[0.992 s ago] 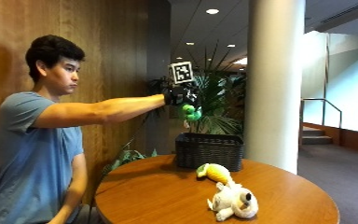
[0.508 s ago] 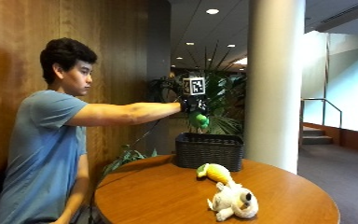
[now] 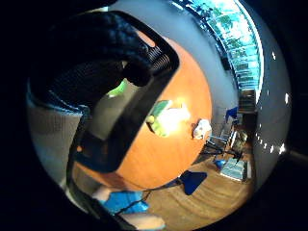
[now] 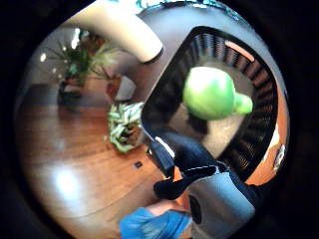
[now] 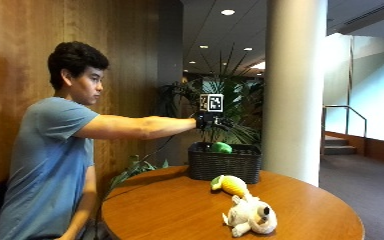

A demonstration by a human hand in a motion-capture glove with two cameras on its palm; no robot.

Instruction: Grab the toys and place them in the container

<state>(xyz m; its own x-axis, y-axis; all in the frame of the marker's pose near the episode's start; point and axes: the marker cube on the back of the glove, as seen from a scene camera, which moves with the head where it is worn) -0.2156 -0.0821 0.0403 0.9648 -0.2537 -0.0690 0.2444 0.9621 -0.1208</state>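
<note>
1. Now the green toy [image 5: 220, 147] is out of the gloved right hand [image 5: 210, 121]; half a second ago it hung in the fingers, well above the basket [image 5: 224, 163].
2. Seen from outside, the green toy shows just at the basket's rim, directly under the hand and apart from it.
3. From the thumb-side palm camera, the green toy [image 4: 209, 93] sits inside the basket's dark woven walls [image 4: 164, 94], with a gap between it and the gloved fingers [image 4: 192, 152].
4. The right hand hovers above the basket with the arm stretched straight out, at about the same height as before; its fingers are spread and hold nothing.
5. The basket stands at the far edge of the round wooden table [image 5: 179, 210], where it stood earlier.
6. A yellow and green toy [image 5: 231, 184] lies on the table just in front of the basket, unmoved.
7. A white plush animal [image 5: 252, 216] lies farther from the basket, next to the yellow toy, also unmoved.
</note>
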